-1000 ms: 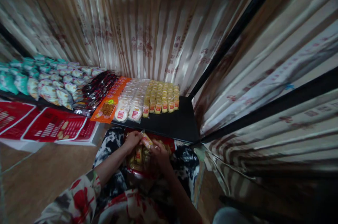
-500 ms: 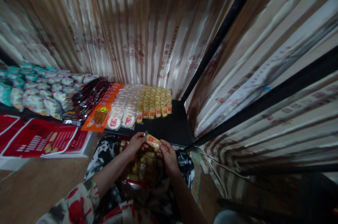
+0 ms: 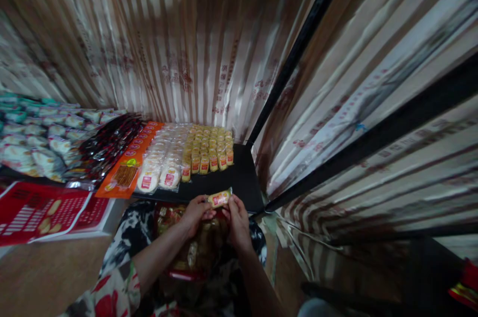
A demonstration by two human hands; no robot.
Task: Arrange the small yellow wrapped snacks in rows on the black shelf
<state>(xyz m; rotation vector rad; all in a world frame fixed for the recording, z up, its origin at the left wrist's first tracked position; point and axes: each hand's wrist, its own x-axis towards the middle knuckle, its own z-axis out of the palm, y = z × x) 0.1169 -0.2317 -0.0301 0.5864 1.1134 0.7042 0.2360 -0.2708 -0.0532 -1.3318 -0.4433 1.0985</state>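
Yellow snack packet is pinched between left hand and right hand, long axis crosswise, equidistant from both.

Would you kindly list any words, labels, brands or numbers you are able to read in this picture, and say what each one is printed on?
None can be read.
Small packet held by the left hand and right hand: red label, blurred.
Yellow packets on the black shelf: red labels, too small.
Round white packets: red labels, too small.
Orange packet: print blurred.
Red box: white print, too small.
Striped wrapping: red marks, blurred.
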